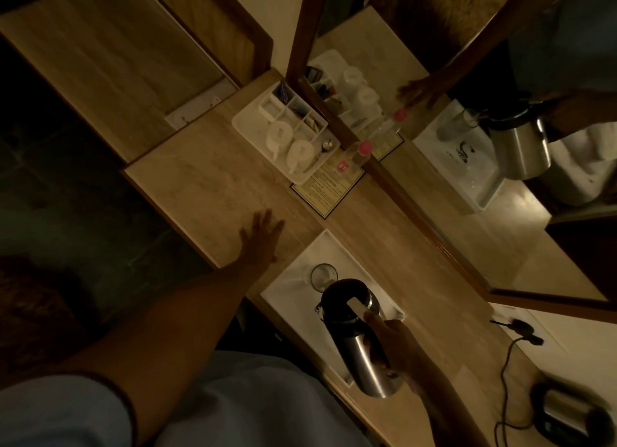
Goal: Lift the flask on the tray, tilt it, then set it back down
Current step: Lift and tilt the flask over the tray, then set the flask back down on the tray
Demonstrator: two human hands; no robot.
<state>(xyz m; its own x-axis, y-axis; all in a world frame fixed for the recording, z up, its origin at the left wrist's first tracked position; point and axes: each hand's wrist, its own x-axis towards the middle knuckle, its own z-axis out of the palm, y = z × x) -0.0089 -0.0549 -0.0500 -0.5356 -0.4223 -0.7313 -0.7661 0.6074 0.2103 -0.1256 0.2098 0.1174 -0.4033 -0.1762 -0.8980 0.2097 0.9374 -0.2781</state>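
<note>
Flask (359,333) up in the air and tilted hard — black lid end toward 11 o'clock, steel base toward 5 o'clock, body slanting over the white tray (293,299). Clamped by the right hand (397,343), fingers wrapped round the handle side, thumb riding up near the pale button on the lid. Base hanging out past the tray's near edge, clear of its surface. Just off the lid at 11 o'clock, a clear drinking glass (324,276) standing upright on the tray.

Out at 10 o'clock from the flask, left hand (260,239) flat on the stone countertop (200,186), fingers spread and gripping nothing, forearm stretching back toward the pale blue sleeve (60,413) at lower left.

Further along at 12 o'clock, a framed printed card (325,188) lying flat, and beyond it a white condiment tray (243,121) — two upturned white cups (290,142) at its near side, sachet compartments behind, a small metal piece at its right corner. Bottle with a pink cap (360,151) lying beside that, tight against the mirror (467,129). Mirror showing the same things doubled.

Down at 4 o'clock, electric kettle (571,410) on the counter, black cord (507,363) looping up toward a plug by the wall. Dim warm light throughout, fine detail hard to make out.
</note>
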